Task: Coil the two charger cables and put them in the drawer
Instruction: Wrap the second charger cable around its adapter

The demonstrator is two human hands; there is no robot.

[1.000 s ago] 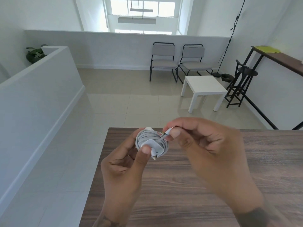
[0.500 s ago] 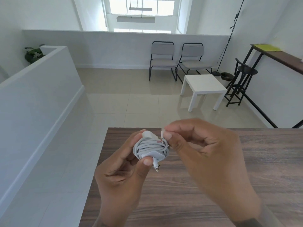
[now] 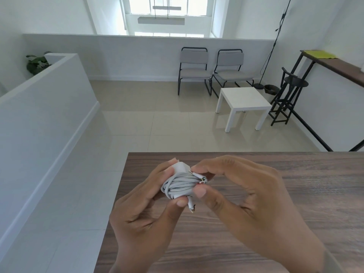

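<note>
A white charger cable (image 3: pixel 180 186) is wound into a tight bundle around its white plug block, held above the dark wooden table (image 3: pixel 295 174). My left hand (image 3: pixel 145 211) grips the bundle from the left, thumb on its lower edge. My right hand (image 3: pixel 242 198) pinches the frayed free end of the cable at the bundle's right side, between thumb and forefinger. A second frayed cable tip hangs below the bundle. No second cable and no drawer are in view.
The table's far edge runs just behind my hands, and its left edge drops to the tiled floor. Farther off stand a small white table (image 3: pixel 243 104), two grey chairs (image 3: pixel 194 69), a black stool (image 3: pixel 288 95) and a low white wall (image 3: pixel 49 107) on the left.
My right hand has brought the cable's free end down against the right side of the bundle. The left hand has turned the bundle slightly, and both hands sit a little lower.
</note>
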